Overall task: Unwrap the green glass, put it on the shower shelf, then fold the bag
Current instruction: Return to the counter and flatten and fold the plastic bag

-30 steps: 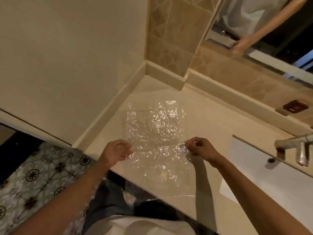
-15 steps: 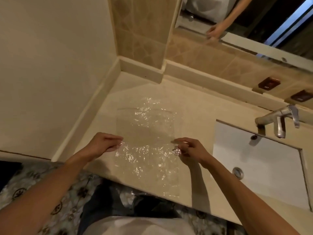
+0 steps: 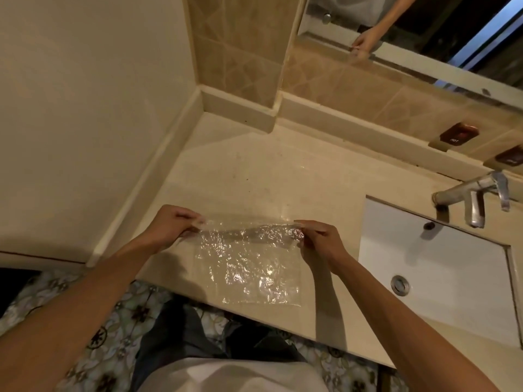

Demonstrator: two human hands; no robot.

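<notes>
A clear crinkled plastic bag [image 3: 246,267] lies on the beige counter [image 3: 254,176], its far half turned over toward me so the fold runs between my hands. My left hand [image 3: 172,224] pinches the fold's left end. My right hand [image 3: 319,241] pinches its right end. The bag's near edge reaches almost to the counter's front edge. No green glass and no shower shelf appear in this view.
A white sink [image 3: 435,261] with a chrome tap [image 3: 472,199] is sunk into the counter to the right. Tiled walls and a mirror [image 3: 424,32] close off the back; a plain wall stands left. Patterned floor [image 3: 93,335] shows below the counter edge.
The bag lay spread out flat before. Both hands have drawn its far part back toward me, so it now covers about half the length, folded over.
</notes>
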